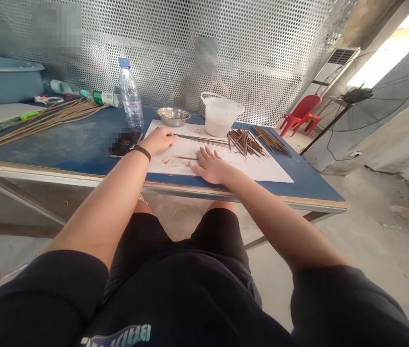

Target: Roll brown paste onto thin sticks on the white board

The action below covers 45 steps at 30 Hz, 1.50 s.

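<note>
Perforated silver metal screen (175, 43) rises behind a blue-topped bench (309, 185) with a wooden edge; a red plastic chair (301, 113) and a large standing fan (374, 91) stand beyond its far corner; a clear plastic water bottle (131, 91), a round steel bowl (173, 116) and a white plastic jug (220, 115) line the far side; a long bundle of thin brown sticks (41, 123) lies off to the left. In the head view, a white paper sheet (262, 173) covers the middle of the bench; the left hand (159, 141), wearing a black wristband (141, 152), is curved with its fingertips down at the ends of a few long thin brown sticks (200, 140); whether it pinches them cannot be told. The right hand (209, 166) lies spread flat on the paper, fingers splayed, holding nothing, just beside a short single brown stick (187, 158); a loose heap of short brown sticks (245, 143) lies further right. The sticks look light, stiff and thin, probably apt to roll and to snap if bent; a fingertip pinch near the middle would likely hold one best.
</note>
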Tool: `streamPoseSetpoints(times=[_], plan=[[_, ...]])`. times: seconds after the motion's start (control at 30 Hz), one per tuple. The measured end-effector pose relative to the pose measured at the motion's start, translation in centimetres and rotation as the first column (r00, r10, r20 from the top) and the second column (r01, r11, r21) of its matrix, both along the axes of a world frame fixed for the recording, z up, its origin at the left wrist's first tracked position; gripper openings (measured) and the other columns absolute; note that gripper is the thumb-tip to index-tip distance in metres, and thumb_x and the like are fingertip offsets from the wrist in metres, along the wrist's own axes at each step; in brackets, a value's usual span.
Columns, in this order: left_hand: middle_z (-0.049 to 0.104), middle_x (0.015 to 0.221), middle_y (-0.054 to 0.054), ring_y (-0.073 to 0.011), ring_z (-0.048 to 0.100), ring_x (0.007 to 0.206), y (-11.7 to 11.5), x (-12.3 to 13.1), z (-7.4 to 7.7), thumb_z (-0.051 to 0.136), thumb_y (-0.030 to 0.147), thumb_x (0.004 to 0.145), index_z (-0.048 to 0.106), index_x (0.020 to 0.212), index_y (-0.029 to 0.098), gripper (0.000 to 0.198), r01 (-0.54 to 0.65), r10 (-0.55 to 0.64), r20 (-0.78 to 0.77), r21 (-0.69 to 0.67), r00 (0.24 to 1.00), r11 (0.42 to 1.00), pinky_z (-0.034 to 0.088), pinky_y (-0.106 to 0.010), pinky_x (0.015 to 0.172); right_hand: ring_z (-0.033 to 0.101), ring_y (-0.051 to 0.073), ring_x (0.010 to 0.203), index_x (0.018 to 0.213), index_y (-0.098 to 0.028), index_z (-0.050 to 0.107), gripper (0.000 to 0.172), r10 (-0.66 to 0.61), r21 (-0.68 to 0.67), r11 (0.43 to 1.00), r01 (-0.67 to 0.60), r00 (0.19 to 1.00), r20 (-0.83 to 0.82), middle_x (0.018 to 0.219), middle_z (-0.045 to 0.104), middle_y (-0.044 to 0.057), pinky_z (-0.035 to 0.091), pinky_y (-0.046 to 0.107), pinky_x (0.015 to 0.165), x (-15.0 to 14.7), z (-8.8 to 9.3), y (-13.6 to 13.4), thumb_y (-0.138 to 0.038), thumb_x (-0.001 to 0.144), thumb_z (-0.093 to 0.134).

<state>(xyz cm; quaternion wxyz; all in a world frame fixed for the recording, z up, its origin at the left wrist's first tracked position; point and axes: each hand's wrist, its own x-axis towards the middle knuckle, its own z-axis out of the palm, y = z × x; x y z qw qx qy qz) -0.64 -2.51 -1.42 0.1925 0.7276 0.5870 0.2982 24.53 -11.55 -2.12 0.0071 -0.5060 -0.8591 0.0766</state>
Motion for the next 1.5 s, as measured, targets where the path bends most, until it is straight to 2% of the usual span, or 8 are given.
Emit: streamPoseSetpoints(times=[0.1, 0.2, 0.33, 0.53, 0.8, 0.9, 1.23, 1.5], plan=[[0.080, 0.083, -0.008, -0.0258, 0.069, 0.076, -0.2, 0.1, 0.1, 0.069, 0.044, 0.094, 0.065, 0.067, 0.025, 0.034, 0.003, -0.003, -0.003, 0.002, 1.000, 1.000, 0.050, -0.036, 0.074, 0.002, 0.041, 0.177, 0.180, 0.001, 0.021, 0.114, -0.034, -0.048, 0.998, 0.036, 0.999, 0.032, 0.189, 0.010, 0.024, 0.008, 0.064, 0.142, -0.4, 0.6, 2.4, -0.082, 0.104, 0.004], [0.080, 0.082, -0.008, -0.0255, 0.069, 0.074, -0.1, 0.0, 0.1, 0.069, 0.046, 0.093, 0.065, 0.067, 0.025, 0.034, 0.009, -0.009, -0.005, 0.008, 1.000, 1.000, 0.049, -0.036, 0.072, 0.003, 0.042, 0.176, 0.181, -0.005, 0.023, 0.112, -0.030, -0.041, 0.999, 0.030, 0.999, 0.012, 0.190, 0.013, 0.021, 0.010, 0.063, 0.142, -0.2, 0.7, 2.5, -0.085, 0.104, 0.007], [0.078, 0.080, -0.008, -0.0260, 0.068, 0.073, 0.0, 0.0, 0.0, 0.068, 0.046, 0.093, 0.066, 0.067, 0.025, 0.033, 0.010, -0.010, -0.009, 0.010, 1.000, 1.000, 0.047, -0.037, 0.071, 0.004, 0.042, 0.177, 0.179, 0.004, 0.021, 0.121, 0.027, -0.020, 0.999, -0.026, 1.000, 0.012, 0.189, 0.010, 0.026, 0.011, 0.060, 0.143, 0.9, 0.5, -1.1, -0.087, 0.101, 0.002], [0.078, 0.085, -0.009, -0.0254, 0.066, 0.074, 0.0, 0.0, 0.2, 0.068, 0.044, 0.095, 0.066, 0.066, 0.023, 0.036, -0.006, 0.006, -0.045, -0.003, 0.999, 1.000, 0.046, -0.036, 0.072, 0.009, 0.045, 0.176, 0.179, 0.001, 0.025, 0.128, 0.041, -0.030, 0.999, -0.041, 0.999, 0.002, 0.188, 0.015, 0.024, 0.013, 0.062, 0.143, 1.5, 0.9, -5.8, -0.094, 0.097, 0.001], [0.077, 0.081, -0.008, -0.0236, 0.065, 0.070, 0.1, -0.2, -0.1, 0.067, 0.046, 0.095, 0.065, 0.071, 0.024, 0.033, 0.004, -0.004, -0.002, -0.021, 1.000, 1.000, 0.044, -0.035, 0.067, -0.004, 0.042, 0.177, 0.179, 0.008, 0.013, 0.121, -0.094, -0.057, 0.994, 0.095, 0.995, 0.018, 0.190, -0.002, 0.025, 0.007, 0.059, 0.142, -0.4, 1.1, -0.2, -0.084, 0.102, -0.001], [0.076, 0.079, -0.008, -0.0236, 0.064, 0.070, 0.3, -0.2, -0.2, 0.069, 0.047, 0.093, 0.066, 0.071, 0.023, 0.033, 0.002, -0.002, 0.005, -0.018, 1.000, 1.000, 0.044, -0.035, 0.068, -0.004, 0.041, 0.177, 0.179, 0.005, 0.015, 0.118, -0.099, -0.066, 0.993, 0.098, 0.995, -0.005, 0.190, -0.002, 0.023, 0.007, 0.059, 0.142, -0.2, 1.2, 0.3, -0.084, 0.103, 0.002], [0.077, 0.081, -0.008, -0.0237, 0.065, 0.073, 0.6, -0.1, -0.2, 0.070, 0.043, 0.095, 0.067, 0.068, 0.022, 0.034, -0.025, 0.025, -0.011, 0.006, 1.000, 1.000, 0.044, -0.035, 0.070, 0.010, 0.046, 0.176, 0.178, 0.005, 0.025, 0.127, 0.031, -0.015, 0.999, -0.030, 0.999, 0.020, 0.187, 0.018, 0.027, 0.011, 0.068, 0.140, 1.9, 0.9, -6.5, -0.091, 0.099, -0.003], [0.077, 0.081, -0.007, -0.0226, 0.064, 0.072, 0.4, -0.1, -0.1, 0.069, 0.039, 0.095, 0.066, 0.068, 0.023, 0.031, -0.005, 0.005, 0.005, -0.004, 1.000, 1.000, 0.044, -0.034, 0.071, -0.001, 0.045, 0.177, 0.180, 0.003, 0.015, 0.118, -0.112, -0.050, 0.992, 0.112, 0.994, 0.002, 0.191, 0.003, 0.021, 0.007, 0.068, 0.140, 0.7, 0.9, -0.7, -0.084, 0.101, 0.001]])
